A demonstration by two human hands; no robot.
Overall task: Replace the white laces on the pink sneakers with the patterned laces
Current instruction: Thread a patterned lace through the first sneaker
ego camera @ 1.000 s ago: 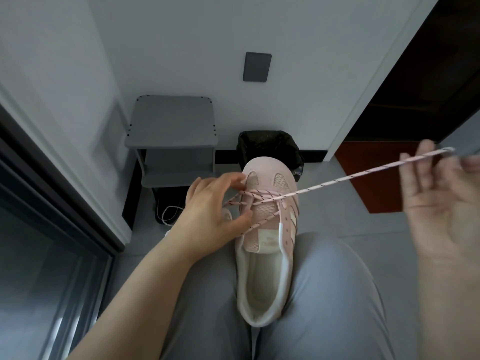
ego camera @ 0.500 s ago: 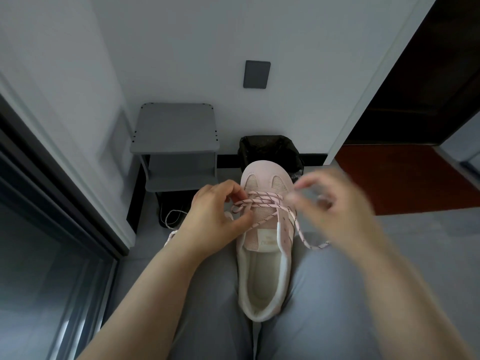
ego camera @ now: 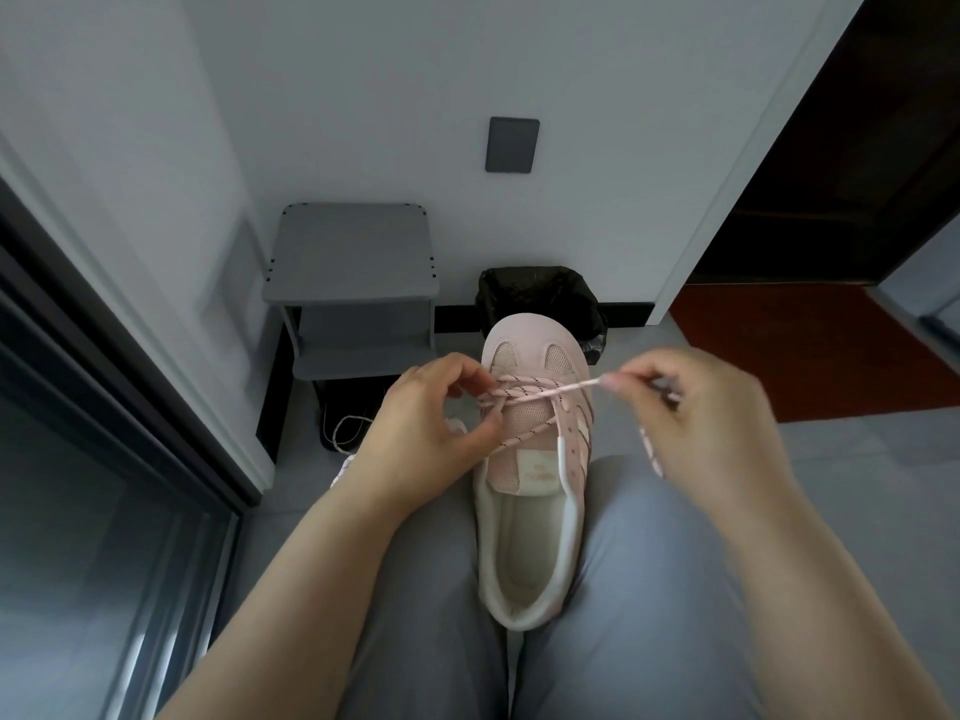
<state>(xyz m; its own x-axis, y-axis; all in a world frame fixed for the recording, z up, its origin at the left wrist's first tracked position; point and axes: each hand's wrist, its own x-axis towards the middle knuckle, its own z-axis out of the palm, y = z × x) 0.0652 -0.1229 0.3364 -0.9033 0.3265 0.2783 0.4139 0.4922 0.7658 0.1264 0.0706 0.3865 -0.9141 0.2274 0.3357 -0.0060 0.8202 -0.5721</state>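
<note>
- The shoe [ego camera: 524,511] lies between our legs [ego camera: 426,589], toe away.
- Our left hand [ego camera: 421,423] pinches the lace [ego camera: 540,393] at the shoe.
- Our blurry right hand [ego camera: 701,407] seems to pinch the lace, stretched tight.

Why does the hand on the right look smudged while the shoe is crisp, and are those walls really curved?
Head view: the right hand pinching the patterned lace is smeared, probably motion blur; the left hand and pink sneaker are sharp. Same head view: the wall corner leans and bows from the wide-angle lens; the lighting is soft and even.
</note>
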